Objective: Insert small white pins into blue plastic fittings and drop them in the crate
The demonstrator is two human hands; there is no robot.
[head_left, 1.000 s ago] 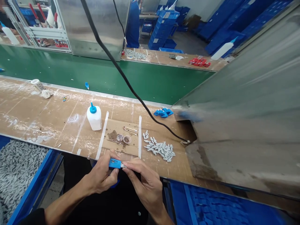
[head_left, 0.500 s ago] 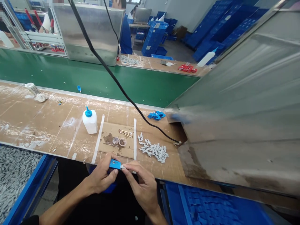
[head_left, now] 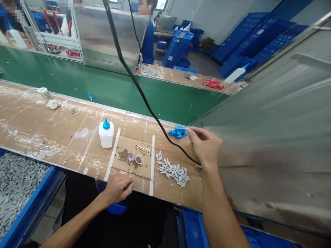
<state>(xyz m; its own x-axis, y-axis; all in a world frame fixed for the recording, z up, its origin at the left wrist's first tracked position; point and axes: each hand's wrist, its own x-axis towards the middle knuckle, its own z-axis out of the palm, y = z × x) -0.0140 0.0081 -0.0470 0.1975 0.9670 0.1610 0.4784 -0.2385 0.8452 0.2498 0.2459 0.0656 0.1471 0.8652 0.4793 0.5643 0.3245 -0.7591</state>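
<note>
My right hand (head_left: pixel 208 146) reaches out to the small pile of blue plastic pieces (head_left: pixel 178 135) by the metal panel. Its thumb and fingers pinch one blue plastic piece (head_left: pixel 180 128) at the pile. At the bench's front edge rests my left hand (head_left: pixel 120 187), fingers curled in, with nothing seen in it. Beyond it lies a stained cardboard sheet (head_left: pixel 124 143) with two small cups (head_left: pixel 139 159) and several cotton swabs (head_left: pixel 143 149). Right of the sheet is a heap of small grey parts (head_left: pixel 176 173).
A white bottle with a blue cap (head_left: pixel 106 133) stands left of the cardboard. A black cable (head_left: pixel 144 98) hangs across the bench. The metal panel (head_left: pixel 271 137) bounds the right side. Behind runs a green belt (head_left: pixel 116 82) carrying a blue piece (head_left: pixel 90 96). A bin of grey parts (head_left: pixel 20 189) sits left.
My right hand has moved from my left hand up and right to the blue pile, taking the blue piece along. My left hand has let it go and curled. The view has shifted slightly.
</note>
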